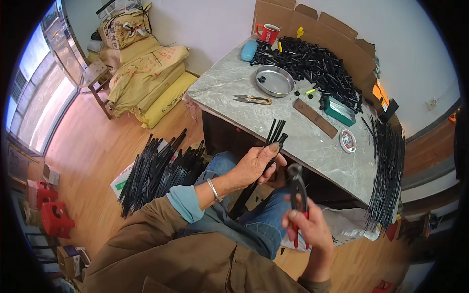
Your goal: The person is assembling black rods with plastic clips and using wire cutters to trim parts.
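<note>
Two hands [256, 166] raised, gripping rods [273, 134], pincers [297, 188]

one red mug [268, 33], one round metal pan [275, 81], one snips [252, 99], two red stools [49, 207].

I see a warm wooden floor [88, 161] under plain white walls [205, 24], with daylight coming through a large window [34, 97] on the left. A grey marble-topped table [229, 83] stands against the far wall, backed by opened cardboard boxes [337, 34], and stuffed yellow sacks [151, 78] are stacked in the corner beside a small wooden stool [97, 78]. Red plastic stools [51, 210] sit low by the left edge.
</note>
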Demonstrator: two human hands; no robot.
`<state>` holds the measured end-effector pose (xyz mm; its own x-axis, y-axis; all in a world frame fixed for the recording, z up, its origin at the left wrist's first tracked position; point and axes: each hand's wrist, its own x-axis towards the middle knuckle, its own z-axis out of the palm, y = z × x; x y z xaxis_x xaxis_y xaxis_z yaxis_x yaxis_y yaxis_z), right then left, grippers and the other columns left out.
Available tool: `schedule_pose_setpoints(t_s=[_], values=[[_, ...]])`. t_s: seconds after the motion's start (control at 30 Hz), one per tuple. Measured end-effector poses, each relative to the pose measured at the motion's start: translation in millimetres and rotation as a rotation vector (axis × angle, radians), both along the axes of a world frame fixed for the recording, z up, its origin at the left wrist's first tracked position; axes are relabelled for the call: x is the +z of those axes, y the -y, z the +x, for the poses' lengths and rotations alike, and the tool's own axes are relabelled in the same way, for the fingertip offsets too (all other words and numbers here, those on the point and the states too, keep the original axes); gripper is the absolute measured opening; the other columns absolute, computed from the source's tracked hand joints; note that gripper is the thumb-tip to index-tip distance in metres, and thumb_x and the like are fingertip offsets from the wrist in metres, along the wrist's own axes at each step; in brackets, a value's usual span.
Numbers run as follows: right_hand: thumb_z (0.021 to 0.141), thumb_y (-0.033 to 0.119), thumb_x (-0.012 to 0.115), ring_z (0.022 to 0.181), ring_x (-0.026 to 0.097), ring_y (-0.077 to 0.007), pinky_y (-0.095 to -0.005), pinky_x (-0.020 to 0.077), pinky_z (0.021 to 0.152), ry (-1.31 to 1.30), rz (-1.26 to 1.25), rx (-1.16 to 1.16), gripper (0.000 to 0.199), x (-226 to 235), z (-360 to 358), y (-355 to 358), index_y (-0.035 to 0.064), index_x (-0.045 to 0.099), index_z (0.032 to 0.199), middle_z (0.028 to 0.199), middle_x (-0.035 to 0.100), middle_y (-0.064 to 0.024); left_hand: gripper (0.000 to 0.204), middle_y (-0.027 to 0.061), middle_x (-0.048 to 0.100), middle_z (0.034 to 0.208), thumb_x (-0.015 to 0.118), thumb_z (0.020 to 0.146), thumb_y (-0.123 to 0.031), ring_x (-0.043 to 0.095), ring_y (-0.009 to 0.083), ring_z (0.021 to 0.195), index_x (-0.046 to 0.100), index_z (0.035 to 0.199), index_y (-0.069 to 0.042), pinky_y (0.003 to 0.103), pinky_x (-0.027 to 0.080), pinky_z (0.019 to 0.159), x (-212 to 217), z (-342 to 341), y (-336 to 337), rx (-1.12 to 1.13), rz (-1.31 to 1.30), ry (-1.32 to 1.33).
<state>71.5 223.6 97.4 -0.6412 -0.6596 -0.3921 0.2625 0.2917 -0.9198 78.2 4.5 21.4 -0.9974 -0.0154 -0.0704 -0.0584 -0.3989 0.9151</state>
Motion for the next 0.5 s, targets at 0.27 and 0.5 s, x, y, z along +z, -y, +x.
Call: schedule_pose_setpoints(t_s=[0.27, 0.5], values=[[0.096, 0.010, 0.048, 0.044, 0.048, -0.0122, -0.0274, 0.0433, 0.041, 0.178, 0.160, 0.179, 0.028, -5.0, 2.3, -14.0, -0.0016, 0.042, 0.121, 0.064, 0.046, -0.0037, 0.065, -0.0001, 0.043, 0.054, 0.044, 0.091, -0.062, 0.040, 0.0062, 0.044, 0.057, 0.086, 0.001, 0.022, 0.033, 0.041, 10.9, 7.3, -18.3, -0.102, -0.040, 0.033], [0.097, 0.011, 0.047, 0.068, 0.063, -0.0170, -0.0295, 0.0542, 0.060, 0.291, 0.041, 0.189, 0.039, -4.8, -4.2, -12.6, 0.0008, 0.035, 0.133, 0.094, 0.063, -0.0140, 0.063, -0.0008, 0.042, 0.052, 0.044, 0.091, -0.062, 0.039, 0.0058, 0.043, 0.056, 0.082, -0.001, 0.022, 0.032, 0.041, 9.0, 4.1, -19.6, -0.085, -0.025, 0.043]])
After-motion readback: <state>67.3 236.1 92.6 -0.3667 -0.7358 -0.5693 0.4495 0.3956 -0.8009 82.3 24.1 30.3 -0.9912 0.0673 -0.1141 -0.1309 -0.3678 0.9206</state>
